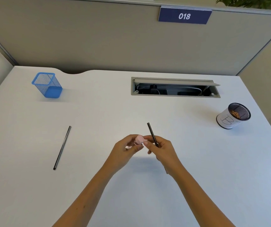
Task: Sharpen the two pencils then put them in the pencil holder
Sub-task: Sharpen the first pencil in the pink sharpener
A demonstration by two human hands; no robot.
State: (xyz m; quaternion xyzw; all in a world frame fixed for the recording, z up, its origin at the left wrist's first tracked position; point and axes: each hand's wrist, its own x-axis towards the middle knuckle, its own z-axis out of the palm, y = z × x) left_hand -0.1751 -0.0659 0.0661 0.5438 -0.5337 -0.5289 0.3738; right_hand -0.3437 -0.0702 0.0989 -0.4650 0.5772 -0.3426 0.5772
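1. Two pencils in view, neither in a holder yet. One pencil (152, 134) is gripped in the right hand (161, 149), fingers curled round the shaft, far end pointing up and away.
2. Left hand (126, 149) pinches a small pink sharpener (139, 139); right thumb touches it too. Judged step: sharpening pencil no. 1, or just about to; the lower tip is hidden behind the hands, so condition can't be told.
3. Second pencil (62, 147) lies flat on the desk (197, 161), well to the left, untouched.
4. Next move, as judged: seat tip in sharpener, twist, then carry to holder.
5. Blue mesh holder (47, 85) stands far left, appears empty. White-wrapped mesh cup (233, 115) far right holds what look like shavings.
6. Open cable hatch (175, 88) at rear; nothing blocks the reach to either container.
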